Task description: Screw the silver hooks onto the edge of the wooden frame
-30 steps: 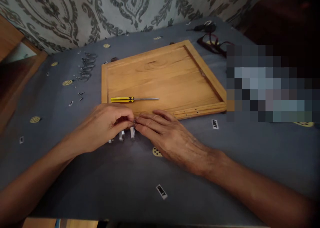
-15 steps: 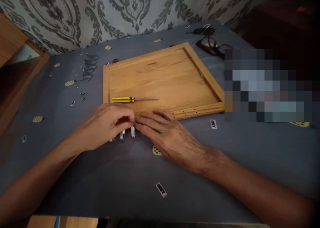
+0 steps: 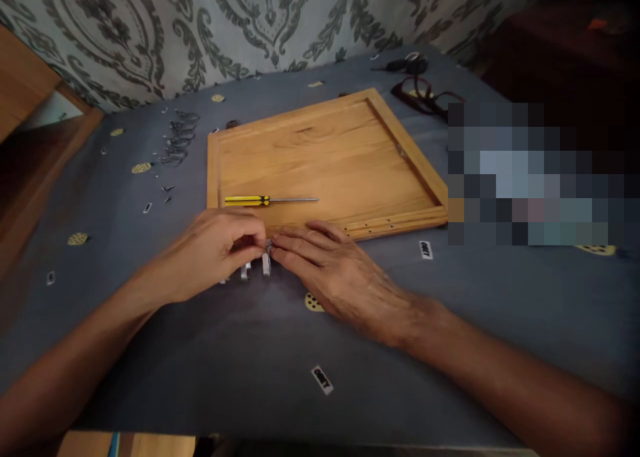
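Along the near edge of a wooden framed panel (image 3: 320,157) there are several small silver metal clips (image 3: 267,263). My left hand (image 3: 220,243) is closed in a pinch beside the rightmost clip, its thumb and forefinger together. What lies between those fingertips is too small to make out. My right hand (image 3: 345,277) lies with its fingers stretched over the panel's near edge, forefinger tip close to the same clip. A screwdriver (image 3: 270,201) with a yellow and black handle rests on the panel, just beyond my left hand. Small dark holes show in the near rail, right of my fingers.
Several wire-like metal pieces (image 3: 180,137) and a few screws (image 3: 168,191) lie on the blue patterned cloth (image 3: 250,377) at left. Eyeglasses (image 3: 425,95) and a dark tool (image 3: 400,64) sit at the back right. A patterned wall (image 3: 280,17) stands behind the table.
My left fingertips have shifted slightly left, so more of the rightmost clip shows. My right hand stays where it was.
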The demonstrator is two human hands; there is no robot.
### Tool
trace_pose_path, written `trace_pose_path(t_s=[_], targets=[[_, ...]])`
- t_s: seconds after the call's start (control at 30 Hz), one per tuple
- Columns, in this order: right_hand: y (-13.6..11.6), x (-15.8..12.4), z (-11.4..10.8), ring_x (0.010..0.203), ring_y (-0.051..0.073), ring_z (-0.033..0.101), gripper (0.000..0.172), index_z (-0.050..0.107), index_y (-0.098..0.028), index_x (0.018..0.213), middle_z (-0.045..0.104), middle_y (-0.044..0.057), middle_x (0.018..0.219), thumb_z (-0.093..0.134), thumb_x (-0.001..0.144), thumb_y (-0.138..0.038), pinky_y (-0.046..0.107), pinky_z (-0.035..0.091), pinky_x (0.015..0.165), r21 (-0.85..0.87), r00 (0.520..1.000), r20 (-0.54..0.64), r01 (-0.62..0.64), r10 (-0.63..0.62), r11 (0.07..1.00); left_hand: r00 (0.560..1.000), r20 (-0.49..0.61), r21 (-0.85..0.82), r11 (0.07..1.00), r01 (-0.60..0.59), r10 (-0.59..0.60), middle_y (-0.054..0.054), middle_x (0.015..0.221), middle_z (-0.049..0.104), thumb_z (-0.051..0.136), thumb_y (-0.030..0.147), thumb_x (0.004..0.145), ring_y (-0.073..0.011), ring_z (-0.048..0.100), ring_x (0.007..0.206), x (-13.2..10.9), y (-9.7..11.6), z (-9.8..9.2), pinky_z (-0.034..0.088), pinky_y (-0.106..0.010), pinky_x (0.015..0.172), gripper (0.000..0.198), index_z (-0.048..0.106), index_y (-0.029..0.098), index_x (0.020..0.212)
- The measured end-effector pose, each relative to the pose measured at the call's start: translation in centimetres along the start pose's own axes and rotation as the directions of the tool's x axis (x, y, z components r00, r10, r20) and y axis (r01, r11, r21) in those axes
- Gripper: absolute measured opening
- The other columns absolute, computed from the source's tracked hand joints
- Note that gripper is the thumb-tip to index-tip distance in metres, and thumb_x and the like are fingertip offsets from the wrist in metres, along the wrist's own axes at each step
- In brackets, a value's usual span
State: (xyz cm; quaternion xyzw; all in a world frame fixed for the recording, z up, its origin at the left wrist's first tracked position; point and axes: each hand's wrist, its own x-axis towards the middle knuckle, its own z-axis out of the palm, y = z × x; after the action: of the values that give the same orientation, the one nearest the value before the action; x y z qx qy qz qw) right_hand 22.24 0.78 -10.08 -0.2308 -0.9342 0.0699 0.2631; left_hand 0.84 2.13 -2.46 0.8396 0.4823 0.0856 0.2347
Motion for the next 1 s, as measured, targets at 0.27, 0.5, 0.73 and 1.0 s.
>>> trace_pose_path(t_s=[0.27,0.5,0.73,1.0], targets=[[0.1,-0.1,0.1,0.130,0.025,0.056,0.037,0.059,-0.013,0.128,0.066,0.013,0.135,0.046,0.095,-0.003,0.047,0.042,0.109,-0.003,1.000,0.004,0.009,-0.009,1.000,0.995,-0.030,-0.020,0.995,0.095,-0.095,0.006,0.067,0.063,0.060,0.032,0.088,-0.0054,0.047,0.053,-0.8,-0.5,-2.3,0.032,-0.021,0.053,0.018,0.068,0.021,0.077],[-0.1,0.1,-0.1,0.126,0.026,0.058,0.036,0.061,-0.009,0.125,0.066,0.016,0.133,0.047,0.093,-0.001,0.048,0.044,0.107,0.010,1.000,-0.005,0.012,-0.011,1.000,0.997,-0.051,-0.008,0.998,-0.056,0.055,0.002,0.087,0.070,0.057,0.027,0.093,-0.0099,0.061,0.078,-0.5,-0.8,-1.0,0.043,-0.021,0.071,0.016,0.073,0.025,0.095],[-0.1,0.0,-0.2,0.126,0.026,0.058,0.037,0.060,-0.009,0.126,0.067,0.016,0.132,0.048,0.093,-0.001,0.047,0.043,0.107,0.013,1.000,-0.001,0.013,-0.013,1.000,0.992,-0.040,0.036,0.992,-0.120,0.121,0.000,0.083,0.070,0.057,0.024,0.095,-0.0104,0.063,0.077,-0.1,-0.3,0.3,0.044,-0.023,0.071,0.017,0.072,0.019,0.087],[0.0,0.0,0.0,0.127,0.026,0.057,0.036,0.059,-0.009,0.129,0.065,0.014,0.136,0.044,0.096,-0.003,0.047,0.042,0.108,-0.003,1.000,0.002,0.013,-0.013,1.000,0.997,-0.002,0.032,0.997,-0.071,0.071,0.002,0.078,0.069,0.063,0.017,0.090,-0.0086,0.061,0.071,-0.1,-0.5,0.2,0.038,-0.021,0.065,0.010,0.069,0.018,0.081]])
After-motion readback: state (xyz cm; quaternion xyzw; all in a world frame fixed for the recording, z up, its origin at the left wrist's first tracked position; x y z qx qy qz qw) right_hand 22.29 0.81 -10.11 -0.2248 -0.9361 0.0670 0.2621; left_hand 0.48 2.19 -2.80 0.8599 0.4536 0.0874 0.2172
